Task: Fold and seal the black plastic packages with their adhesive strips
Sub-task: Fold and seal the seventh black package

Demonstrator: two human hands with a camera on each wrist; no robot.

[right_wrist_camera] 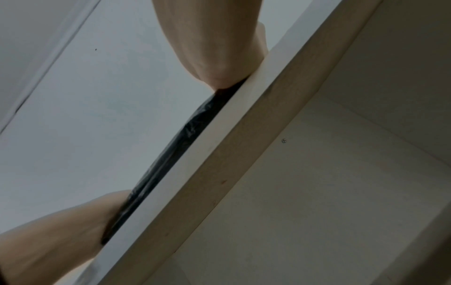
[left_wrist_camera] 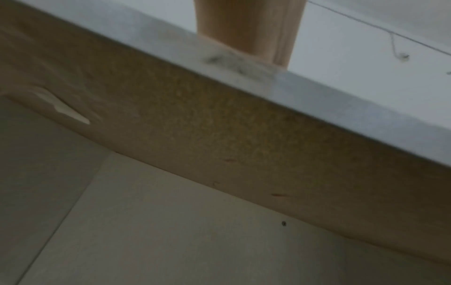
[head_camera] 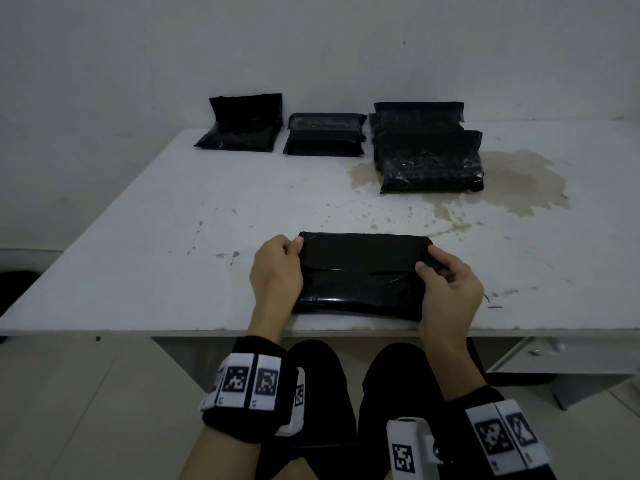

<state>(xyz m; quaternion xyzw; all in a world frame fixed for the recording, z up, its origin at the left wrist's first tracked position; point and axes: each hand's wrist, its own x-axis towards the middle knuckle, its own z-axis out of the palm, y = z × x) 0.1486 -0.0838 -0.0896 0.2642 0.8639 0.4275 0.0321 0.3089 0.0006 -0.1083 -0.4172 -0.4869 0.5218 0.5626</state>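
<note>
Left hand [head_camera: 275,271] pinching left end of flat black plastic package [head_camera: 362,275] w/ curled fingers. Right hand [head_camera: 448,289] pinching its right end, thumb on top. Pkg lying on white table [head_camera: 138,244].

table [head_camera: 173,209] middle bare, packages [head_camera: 427,147] behind

Your near black package [head_camera: 362,275] lies flat at the table's front edge, flap folded over; 3 more black packages [head_camera: 323,135] line the back.

Black wristbands [head_camera: 242,386] with white coded marker tags, black trousers [head_camera: 322,393]
</note>
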